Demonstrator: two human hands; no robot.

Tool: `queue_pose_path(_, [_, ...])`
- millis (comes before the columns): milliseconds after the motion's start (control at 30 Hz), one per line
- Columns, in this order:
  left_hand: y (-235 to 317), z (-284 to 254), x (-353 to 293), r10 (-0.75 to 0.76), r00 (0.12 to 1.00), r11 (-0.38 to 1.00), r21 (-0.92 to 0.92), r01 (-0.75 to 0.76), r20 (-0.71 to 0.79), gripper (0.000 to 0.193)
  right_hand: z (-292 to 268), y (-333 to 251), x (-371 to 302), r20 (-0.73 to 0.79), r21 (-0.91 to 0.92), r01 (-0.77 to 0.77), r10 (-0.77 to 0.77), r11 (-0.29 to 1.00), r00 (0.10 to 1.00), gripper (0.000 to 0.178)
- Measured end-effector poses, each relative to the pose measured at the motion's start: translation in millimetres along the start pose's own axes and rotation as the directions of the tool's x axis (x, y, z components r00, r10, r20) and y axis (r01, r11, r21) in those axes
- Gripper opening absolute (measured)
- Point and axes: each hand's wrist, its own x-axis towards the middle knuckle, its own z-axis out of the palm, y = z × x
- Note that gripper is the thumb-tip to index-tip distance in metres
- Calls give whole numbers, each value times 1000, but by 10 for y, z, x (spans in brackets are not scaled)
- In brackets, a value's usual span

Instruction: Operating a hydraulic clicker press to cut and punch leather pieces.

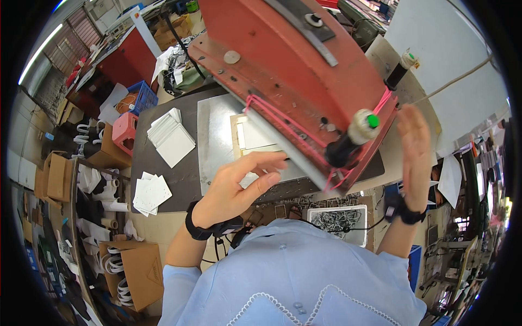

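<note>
My left hand (235,182) is above the front edge of a metal plate (209,122), thumb and fingers apart, with nothing seen in it. Just beyond its fingertips, a white sheet (255,136) with a tan board edge lies on the plate, partly beneath the red press head (283,60). My right hand (413,144) is raised off the press's right corner, fingers stretched out and holding nothing. Near it are two black-and-white handles, one with a green button (363,127), the other (399,70) farther back. Pink cord (288,125) is tied along the press's lower edge.
Left of the plate, a neat stack of white cards (171,138) and a smaller loose pile (151,193) lie on the dark table (147,163). A white bin (356,239) of thin offcuts stands below. Cardboard boxes (142,274) and a red stool (125,130) are at left.
</note>
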Motion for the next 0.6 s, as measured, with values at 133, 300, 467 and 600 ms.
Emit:
queue_pose_path(133, [132, 154, 176, 158, 982, 983, -79, -166, -102, 77, -349, 160, 544, -334, -239, 54, -134, 970, 933, 61])
queue_pose_path(300, [214, 229, 108, 91, 977, 954, -264, -141, -194, 83, -6, 383, 861, -341, -66, 84, -102, 994, 935, 56])
queue_pose_path(467, [282, 71, -164, 0, 900, 929, -333, -161, -435, 65, 452, 341, 697, -402, 154, 196, -120, 969, 908, 40])
queue_pose_path(600, [346, -9, -255, -84, 809, 937, -322, -134, -582, 49, 556, 205, 545, -351, 220, 164, -79, 962, 933, 35])
